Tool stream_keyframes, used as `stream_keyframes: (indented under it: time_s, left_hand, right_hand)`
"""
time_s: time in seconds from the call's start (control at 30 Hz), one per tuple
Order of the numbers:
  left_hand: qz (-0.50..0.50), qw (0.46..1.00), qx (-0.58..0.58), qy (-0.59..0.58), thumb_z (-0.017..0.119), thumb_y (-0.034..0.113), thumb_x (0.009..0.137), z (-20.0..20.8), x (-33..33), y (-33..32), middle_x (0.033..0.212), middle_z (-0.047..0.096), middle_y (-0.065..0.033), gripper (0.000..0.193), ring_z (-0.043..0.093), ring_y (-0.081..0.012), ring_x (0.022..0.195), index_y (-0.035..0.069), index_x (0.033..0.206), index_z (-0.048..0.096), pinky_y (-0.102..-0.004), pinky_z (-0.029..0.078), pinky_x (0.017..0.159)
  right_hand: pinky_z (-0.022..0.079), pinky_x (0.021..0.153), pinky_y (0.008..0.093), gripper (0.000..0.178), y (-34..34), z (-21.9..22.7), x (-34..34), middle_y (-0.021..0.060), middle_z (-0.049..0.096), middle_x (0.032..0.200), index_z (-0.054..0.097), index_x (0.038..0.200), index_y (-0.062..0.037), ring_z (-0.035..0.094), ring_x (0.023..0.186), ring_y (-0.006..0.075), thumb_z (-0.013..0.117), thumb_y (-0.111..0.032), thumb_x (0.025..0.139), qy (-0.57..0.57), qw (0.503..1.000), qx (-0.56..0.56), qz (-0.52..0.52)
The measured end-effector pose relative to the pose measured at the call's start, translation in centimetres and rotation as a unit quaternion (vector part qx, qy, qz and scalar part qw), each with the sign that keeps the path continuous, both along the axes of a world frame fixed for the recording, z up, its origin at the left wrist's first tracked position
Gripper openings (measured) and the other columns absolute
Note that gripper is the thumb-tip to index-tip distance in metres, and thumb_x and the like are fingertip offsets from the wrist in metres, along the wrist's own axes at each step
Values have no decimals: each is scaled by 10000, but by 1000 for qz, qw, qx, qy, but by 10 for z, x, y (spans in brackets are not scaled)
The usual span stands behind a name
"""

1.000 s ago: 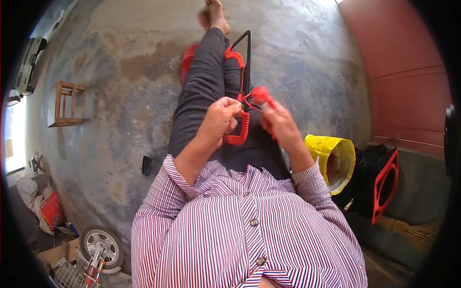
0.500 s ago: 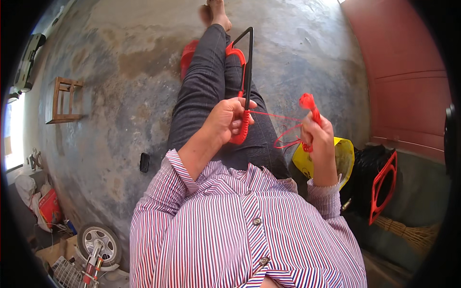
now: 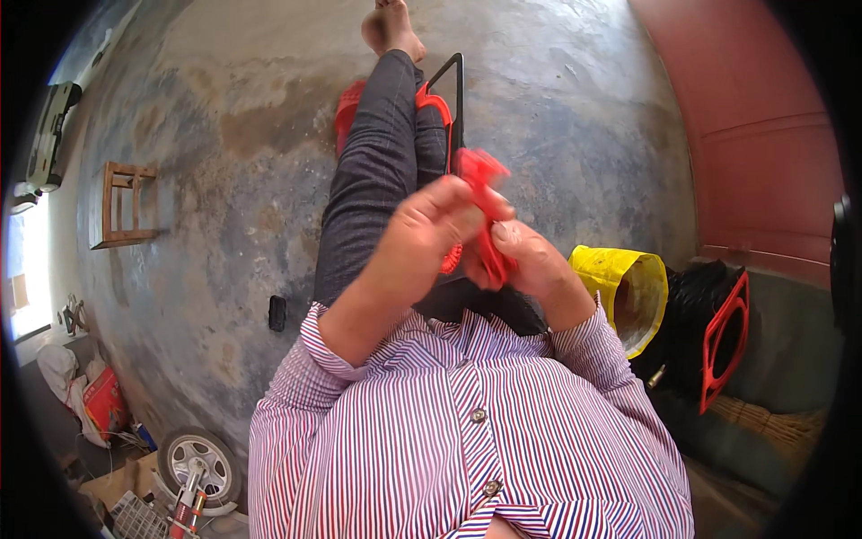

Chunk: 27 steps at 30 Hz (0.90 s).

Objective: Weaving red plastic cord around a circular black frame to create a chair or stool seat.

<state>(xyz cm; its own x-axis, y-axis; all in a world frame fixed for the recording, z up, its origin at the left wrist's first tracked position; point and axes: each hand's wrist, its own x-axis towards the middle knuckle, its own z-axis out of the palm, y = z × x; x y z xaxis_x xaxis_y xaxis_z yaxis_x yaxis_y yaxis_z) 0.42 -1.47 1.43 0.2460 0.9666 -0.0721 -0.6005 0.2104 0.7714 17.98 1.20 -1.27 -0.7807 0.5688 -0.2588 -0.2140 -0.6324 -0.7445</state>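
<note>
A black U-shaped frame [image 3: 460, 94] with a red curved part [image 3: 435, 101] stands over my right leg, its lower end hidden behind my hands. Tight turns of red cord [image 3: 452, 260] wrap its grip, showing just below my left hand. My left hand [image 3: 426, 229] is closed, its fingertips against a red cord bundle [image 3: 486, 171]; whether it also grips the frame is hidden. My right hand [image 3: 536, 260] meets it from the right, fingers closed round the lower part of the same bundle. Motion blurs the bundle's top.
A yellow bag [image 3: 600, 263] stands open right of my right forearm, beside black bundled material [image 3: 699, 292] and a red ring-shaped frame [image 3: 708, 388]. On the left are a wooden stool [image 3: 114, 229], a small black object [image 3: 277, 313] and a wheel [image 3: 226, 454]. A red object [image 3: 348, 112] sits beyond my leg.
My right hand has moved left with the red cord bundle and now meets my left hand at the frame. The cord stretched between them no longer shows.
</note>
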Motion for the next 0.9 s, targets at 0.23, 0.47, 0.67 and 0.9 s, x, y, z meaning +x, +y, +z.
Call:
stream_keyframes:
  time_s: [0.23,0.47,0.67,0.9]
  left_hand:
    - [163,864,181,441,615,66,863,-33,-53,22,835,645,-60,114,626,-190,806,8,944,672,-318,495,798]
    - [115,644,245,715,679,96,727,-61,-24,16,791,575,-54,63,571,-263,829,54,760,647,-391,415,780]
    - [199,767,181,583,672,75,751,-60,-24,28,933,593,-86,185,579,-245,931,26,925,632,-347,427,911]
    - [-4,979,-163,122,518,-5,769,-94,-11,31,1036,533,-58,463,535,-141,982,-31,1225,438,-252,424,908]
  right_hand:
    - [259,440,169,173,61,-19,14,-54,514,638,666,952,-10,369,493,16,599,-160,896,-165,972,82,-145]
    - [443,927,339,267,51,-48,-12,156,602,1095,679,997,-18,559,1078,278,687,-214,816,-351,809,472,-17]
    - [434,913,359,146,52,-18,33,117,625,1094,602,781,-19,559,1034,207,632,-145,849,-209,914,295,-185]
    - [423,641,326,116,57,52,160,30,511,772,513,869,-89,444,656,135,513,-174,947,126,923,85,-354]
